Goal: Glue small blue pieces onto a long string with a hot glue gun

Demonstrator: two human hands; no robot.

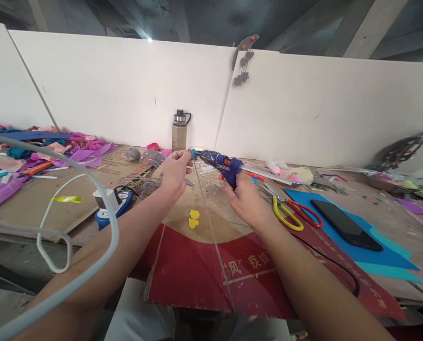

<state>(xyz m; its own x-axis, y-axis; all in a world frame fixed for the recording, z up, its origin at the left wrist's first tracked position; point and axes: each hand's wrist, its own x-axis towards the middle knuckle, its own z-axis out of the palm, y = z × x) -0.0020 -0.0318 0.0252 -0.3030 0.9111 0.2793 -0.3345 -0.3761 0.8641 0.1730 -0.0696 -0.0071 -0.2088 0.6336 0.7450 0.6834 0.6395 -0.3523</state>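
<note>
My right hand (245, 196) is wrapped round the handle of a dark blue hot glue gun (222, 163), its nozzle pointing left and a clear glue stick (264, 172) sticking out of its back. Close to the nozzle, my left hand (176, 170) pinches a small blue piece (193, 154); its exact shape is too small to tell. A thin grey string (207, 213) runs down from that piece toward my lap. Below the hands, yellow cut-out shapes (193, 219) lie on the cardboard (183, 274), which is partly red.
Yellow- and red-handled scissors (291, 213) and a phone (344, 225) on blue sheets (385, 246) lie to the right. A bottle (179, 130) stands by the white partition (126, 85). On the left are crumpled colored paper (83, 158), a blue power strip (114, 208) and a looping white cable (114, 232).
</note>
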